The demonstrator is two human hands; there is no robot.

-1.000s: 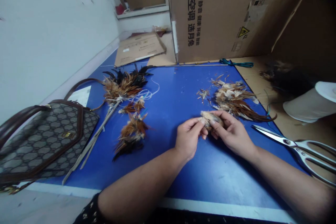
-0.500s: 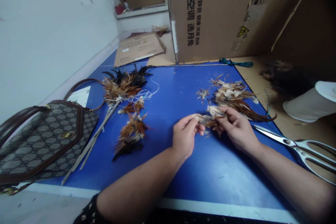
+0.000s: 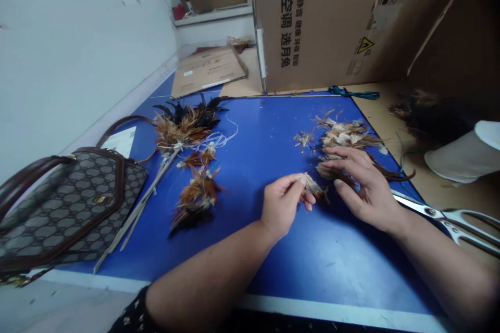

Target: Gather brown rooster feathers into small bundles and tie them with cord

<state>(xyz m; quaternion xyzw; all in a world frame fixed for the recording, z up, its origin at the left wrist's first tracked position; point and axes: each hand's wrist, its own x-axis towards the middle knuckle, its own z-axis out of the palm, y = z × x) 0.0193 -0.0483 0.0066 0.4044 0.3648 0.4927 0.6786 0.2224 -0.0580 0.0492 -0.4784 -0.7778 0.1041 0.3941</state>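
Pinched between the thumb and fingers of my left hand point(image 3: 284, 203) is a small tuft of brown and cream feathers point(image 3: 311, 186). My right hand point(image 3: 365, 187) has its fingers spread over the near side of a feather pile point(image 3: 346, 134), with nothing visibly gripped. A little clump of feather scraps point(image 3: 303, 139) lies left of that pile. Loose brown feather tufts point(image 3: 200, 192) rest on the blue table mat point(image 3: 258, 156), below a feather bunch point(image 3: 187, 125) with long stems and white string point(image 3: 221, 139).
Scissors point(image 3: 432, 212) lie beside my right wrist. A patterned handbag point(image 3: 78, 203) sits at the left. Behind the mat stands a large cardboard box point(image 3: 324, 26), with teal cord point(image 3: 353, 93) at its foot. A white roll point(image 3: 464, 153) is at the right.
My right hand has let go of the feathers it pinched, opened, and moved right over the pile. My left hand keeps its tuft and has shifted slightly right and down.
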